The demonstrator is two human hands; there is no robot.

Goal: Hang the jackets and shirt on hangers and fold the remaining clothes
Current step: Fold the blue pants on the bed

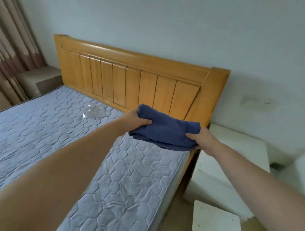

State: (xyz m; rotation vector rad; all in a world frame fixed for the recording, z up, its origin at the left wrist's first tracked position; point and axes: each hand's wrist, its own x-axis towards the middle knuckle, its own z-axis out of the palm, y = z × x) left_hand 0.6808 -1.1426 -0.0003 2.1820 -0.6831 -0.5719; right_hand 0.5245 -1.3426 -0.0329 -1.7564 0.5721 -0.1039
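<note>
A folded dark blue garment [165, 129] hangs just above the top right corner of the mattress [125, 175], close to the wooden headboard [132, 76]. My left hand [136, 120] grips its left end, thumb on top. My right hand [199, 137] grips its right end, fingers underneath. Both arms reach forward across the bed. No hangers, jackets or other clothes are in view.
A crumpled clear plastic wrap [94, 112] lies on the mattress near the headboard. A white bedside cabinet [229, 163] stands right of the bed, a loose white board [215, 221] on the floor before it. Another nightstand [42, 80] and curtains [10, 41] are at left.
</note>
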